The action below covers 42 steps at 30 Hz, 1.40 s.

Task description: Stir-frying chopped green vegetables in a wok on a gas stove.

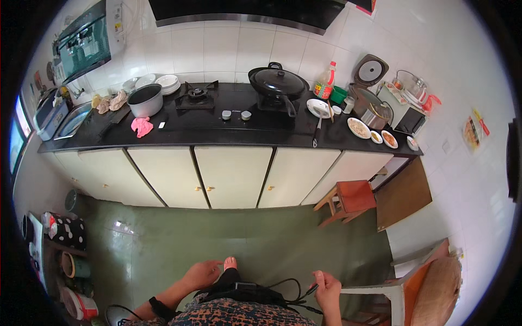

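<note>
My left hand (200, 274) hovers at waist height, its fingers loosely apart and holding nothing. Near it are a black waist belt (245, 287) and my bare foot (230, 263) on the green floor. On the other side, my right hand (328, 288) has its fingers curled at the end of a black cable (306, 292), which appears gripped in it. More cable loops from the belt beside this hand. Both hands are well back from the black countertop (195, 136).
A lidded wok (279, 83) sits on the right burner. Plates of food (359, 128) and a spatula (317, 132) lie right of it; a grey pot (146, 101) and a pink cloth (142, 127) left. A red stool (355, 196) and a wooden chair (401, 291) stand at right.
</note>
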Motion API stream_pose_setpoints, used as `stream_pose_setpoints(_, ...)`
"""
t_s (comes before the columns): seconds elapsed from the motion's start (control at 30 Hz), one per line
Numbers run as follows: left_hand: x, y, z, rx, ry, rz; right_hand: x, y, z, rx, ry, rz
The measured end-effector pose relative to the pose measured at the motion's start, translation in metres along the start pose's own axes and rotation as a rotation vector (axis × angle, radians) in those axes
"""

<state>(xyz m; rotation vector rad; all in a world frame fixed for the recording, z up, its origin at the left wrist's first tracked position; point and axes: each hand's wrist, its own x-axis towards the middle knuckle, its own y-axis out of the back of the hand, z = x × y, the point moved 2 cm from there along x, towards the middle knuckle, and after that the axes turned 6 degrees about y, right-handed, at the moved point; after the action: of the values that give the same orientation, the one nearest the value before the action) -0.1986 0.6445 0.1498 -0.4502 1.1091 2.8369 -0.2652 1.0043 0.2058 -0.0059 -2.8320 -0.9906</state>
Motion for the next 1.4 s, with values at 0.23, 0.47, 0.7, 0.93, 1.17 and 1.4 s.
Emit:
stream_pose_setpoints(0.23, 0.108, 0.042, -0.003, 0.174, -0.015, -0.007, 0.065, -0.020, -0.034, 0.039, -0.154, 0.003)
stream_pose_setpoints(0.47, 0.180, 0.096, 0.047, 0.129, -0.089, -0.040, 0.125, -0.014, -0.035, 0.009, -0.164, 0.085)
stream_pose_setpoints(0.7, 0.259, 0.124, 0.114, -0.126, -0.148, -0.008, 0.218, 0.025, -0.002, -0.145, -0.200, 0.062)
stream_pose_setpoints(0.93, 0.344, 0.144, 0.197, -0.683, -0.042, -0.008, 0.374, 0.056, 0.061, -0.080, -0.030, -0.045)
stream_pose_setpoints(1.17, 0.395, 0.151, 0.260, -0.917, 0.112, 0.100, 0.519, 0.026, 0.107, 0.302, -0.069, -0.135)
stream_pose_setpoints(1.4, 0.435, 0.154, 0.280, -1.076, 0.235, 0.157, 0.601, -0.037, 0.113, 0.562, -0.191, -0.159)
